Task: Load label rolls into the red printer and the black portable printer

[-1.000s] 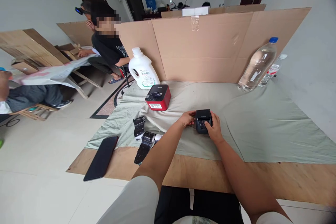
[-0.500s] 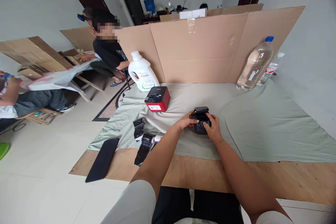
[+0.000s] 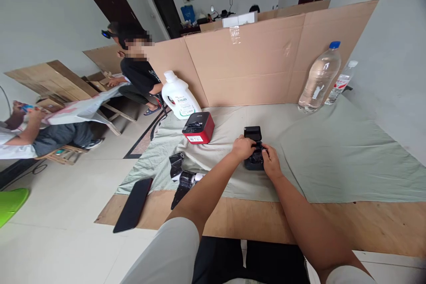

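A small black printer-like device (image 3: 254, 165) sits on the cloth in front of me with its hinged lid standing up. Its inside is dark, with a glossy black strip partly visible. My left hand (image 3: 244, 147) comes from the left, fingers curled over the opening below the lid. The fingertips are partly hidden, so a small part between them cannot be made out. My right hand (image 3: 271, 159) grips the device's right edge with thumb and fingers. To the left lie curled black-and-white strips (image 3: 183, 182), partly behind my left forearm.
A red-and-black box-shaped device (image 3: 199, 128) and a white jug (image 3: 181, 97) stand back left. A dark phone (image 3: 133, 206) lies at the front-left edge. Two clear bottles (image 3: 321, 80) stand back right. A cardboard panel (image 3: 246, 66) closes the far side. People sit at another table, left.
My left hand has moved from the device's left side up over its opening. The right hand has drawn back to the right edge. The lid is tipped farther back, and the view has shifted slightly.
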`<state>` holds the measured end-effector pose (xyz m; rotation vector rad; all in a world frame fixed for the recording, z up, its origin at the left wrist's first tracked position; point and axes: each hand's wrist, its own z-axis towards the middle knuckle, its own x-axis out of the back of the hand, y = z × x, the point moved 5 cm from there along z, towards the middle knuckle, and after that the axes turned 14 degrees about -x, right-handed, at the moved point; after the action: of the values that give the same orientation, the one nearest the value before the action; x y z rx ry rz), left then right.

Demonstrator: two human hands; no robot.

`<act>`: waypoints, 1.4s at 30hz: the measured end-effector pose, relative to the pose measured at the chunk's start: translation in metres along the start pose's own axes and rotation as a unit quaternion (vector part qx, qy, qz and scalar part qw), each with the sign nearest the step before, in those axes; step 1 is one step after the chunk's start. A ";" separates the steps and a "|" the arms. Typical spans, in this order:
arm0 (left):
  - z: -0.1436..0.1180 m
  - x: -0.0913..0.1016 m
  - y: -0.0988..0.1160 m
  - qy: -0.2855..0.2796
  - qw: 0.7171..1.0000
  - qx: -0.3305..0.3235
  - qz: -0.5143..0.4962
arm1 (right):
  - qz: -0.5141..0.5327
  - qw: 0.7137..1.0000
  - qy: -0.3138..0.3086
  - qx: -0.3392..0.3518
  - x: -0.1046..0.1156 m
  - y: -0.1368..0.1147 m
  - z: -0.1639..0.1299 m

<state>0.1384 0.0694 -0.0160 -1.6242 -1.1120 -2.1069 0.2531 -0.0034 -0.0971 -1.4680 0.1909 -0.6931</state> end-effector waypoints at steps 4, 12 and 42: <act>0.014 -0.008 0.006 -0.077 0.996 0.016 0.047 | 0.010 1.000 0.005 0.006 0.000 0.001 0.001; 0.021 -0.008 0.010 -0.067 0.996 0.013 0.051 | 0.012 1.000 0.020 -0.005 0.003 0.003 0.003; -0.207 0.067 -0.079 -0.060 0.997 0.048 0.015 | 0.005 0.999 0.009 -0.036 0.003 0.010 0.007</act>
<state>-0.0801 -0.0062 -0.0052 -1.7300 -1.1971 -1.9294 0.2622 -0.0001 -0.1044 -1.5284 0.2390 -0.6984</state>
